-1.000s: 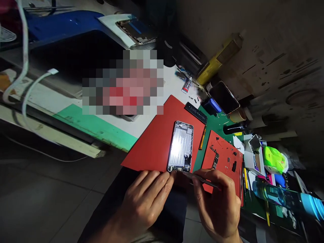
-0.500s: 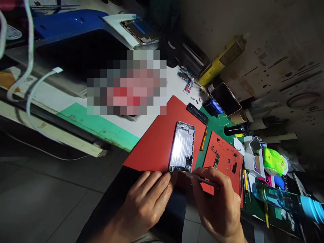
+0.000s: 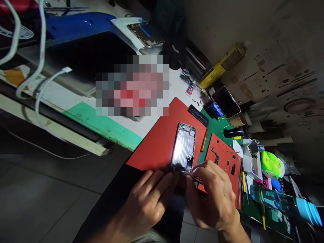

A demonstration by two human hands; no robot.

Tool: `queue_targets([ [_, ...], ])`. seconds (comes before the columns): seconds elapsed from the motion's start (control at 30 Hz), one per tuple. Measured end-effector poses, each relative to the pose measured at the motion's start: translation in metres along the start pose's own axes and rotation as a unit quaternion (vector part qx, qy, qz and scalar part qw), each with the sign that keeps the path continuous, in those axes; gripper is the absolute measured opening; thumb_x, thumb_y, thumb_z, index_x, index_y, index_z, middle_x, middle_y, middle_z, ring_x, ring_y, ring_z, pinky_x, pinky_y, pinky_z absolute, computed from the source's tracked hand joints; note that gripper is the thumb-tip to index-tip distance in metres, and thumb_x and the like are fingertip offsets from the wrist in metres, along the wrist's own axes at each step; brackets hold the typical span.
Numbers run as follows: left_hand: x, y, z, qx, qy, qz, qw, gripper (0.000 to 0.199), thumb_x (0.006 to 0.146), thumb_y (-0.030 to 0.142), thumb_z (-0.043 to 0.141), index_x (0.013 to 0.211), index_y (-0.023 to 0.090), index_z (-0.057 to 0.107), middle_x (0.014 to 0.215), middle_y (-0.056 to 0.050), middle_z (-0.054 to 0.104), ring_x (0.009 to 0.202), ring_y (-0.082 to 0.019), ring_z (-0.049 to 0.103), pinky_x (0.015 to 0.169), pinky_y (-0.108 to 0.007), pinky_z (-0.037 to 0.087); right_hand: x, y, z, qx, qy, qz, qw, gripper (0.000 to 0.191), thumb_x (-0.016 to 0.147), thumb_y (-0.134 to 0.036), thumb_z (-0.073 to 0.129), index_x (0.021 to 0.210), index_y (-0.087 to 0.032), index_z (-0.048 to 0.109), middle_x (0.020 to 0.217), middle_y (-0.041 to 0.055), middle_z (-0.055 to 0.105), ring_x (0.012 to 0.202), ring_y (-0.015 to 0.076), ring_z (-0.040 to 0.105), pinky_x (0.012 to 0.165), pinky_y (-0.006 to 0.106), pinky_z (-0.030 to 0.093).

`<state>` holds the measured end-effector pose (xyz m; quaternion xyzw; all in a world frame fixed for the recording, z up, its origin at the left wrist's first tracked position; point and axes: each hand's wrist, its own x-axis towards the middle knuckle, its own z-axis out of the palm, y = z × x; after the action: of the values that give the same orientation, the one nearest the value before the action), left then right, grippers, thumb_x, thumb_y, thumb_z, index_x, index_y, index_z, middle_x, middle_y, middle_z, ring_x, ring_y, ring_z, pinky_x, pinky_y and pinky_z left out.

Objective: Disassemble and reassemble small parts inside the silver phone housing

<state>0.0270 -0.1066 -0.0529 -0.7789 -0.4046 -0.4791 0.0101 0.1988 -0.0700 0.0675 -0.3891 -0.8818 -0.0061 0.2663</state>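
An opened phone housing, its bare metal back shining under the light, lies on a red mat with its lower end towards me. At its lower left corner my left hand grips the end, fingers pressed together and their tips partly hidden. My right hand is closed round a slim, dark, pen-like tool with a knurled grip. The tool points left at the housing's lower edge. Its tip is too small to make out. Some black flex cable sits inside the housing, lower right.
Beyond the phone lie a black battery and an orange screwdriver. A second red mat on the right carries several small parts. Further right lies a blue water bottle. White cables hang at the left, near a blurred patch.
My right hand has moved in closer to the phone's lower end, and its fingers now cover more of the tool. The view has shifted slightly. My left hand keeps its place.
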Motion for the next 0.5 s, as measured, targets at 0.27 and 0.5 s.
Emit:
queue_targets([
  [0.27, 0.0013, -0.0009, 0.0008, -0.012, 0.005, 0.0, 1.0, 0.028, 0.097, -0.002, 0.053, 0.111, 0.008, 0.074, 0.1, -0.01, 0.079, 0.093, -0.027, 0.069, 0.089, -0.047, 0.056, 0.0009, 0.0017, 0.0025, 0.003, 0.011, 0.015, 1.0, 0.013, 0.099, -0.004, 0.063, 0.1, -0.017, 0.061, 0.074, 0.0005, 0.059, 0.063, 0.0143, 0.049, 0.055, 0.031, 0.041],
  [0.5, -0.0001, -0.0019, 0.0012, -0.015, 0.002, 0.002, 1.0, 0.029, 0.098, -0.001, 0.051, 0.111, 0.008, 0.076, 0.103, -0.011, 0.08, 0.095, -0.027, 0.07, 0.089, -0.048, 0.056, 0.0036, 0.004, 0.002, 0.033, 0.004, 0.013, 0.999, 0.016, 0.097, -0.003, 0.062, 0.1, -0.018, 0.059, 0.07, -0.002, 0.055, 0.061, 0.0138, 0.047, 0.054, 0.031, 0.037],
])
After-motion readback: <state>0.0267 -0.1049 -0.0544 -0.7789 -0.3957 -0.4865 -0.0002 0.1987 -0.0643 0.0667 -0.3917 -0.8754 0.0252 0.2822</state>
